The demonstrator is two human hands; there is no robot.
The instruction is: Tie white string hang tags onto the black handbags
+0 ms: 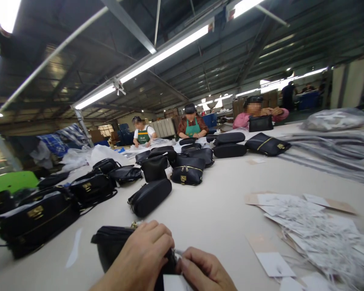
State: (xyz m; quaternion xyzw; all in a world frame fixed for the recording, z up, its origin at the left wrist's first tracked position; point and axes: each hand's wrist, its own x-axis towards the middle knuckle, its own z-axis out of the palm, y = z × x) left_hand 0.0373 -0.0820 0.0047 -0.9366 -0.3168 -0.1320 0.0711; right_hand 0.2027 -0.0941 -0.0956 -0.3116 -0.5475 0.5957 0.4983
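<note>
A small black handbag [113,246] stands on the white table right in front of me. My left hand [150,250] lies over its top and side, fingers curled and closed on it. Close beside it, my right hand [203,268] is closed in a pinch at the bag's side, on a thin pale tag string [178,254]. Below the fingers hangs a white paper tag [174,283], partly cut off by the frame's lower edge. The spot where the string meets the bag is hidden behind my fingers.
A loose pile of white tags with strings [318,226] spreads at the right. Several black handbags [188,171] stand further back, with larger ones [39,222] at the left. Co-workers [192,123] sit across the table [224,214]. Plastic wrapping [336,119] lies far right.
</note>
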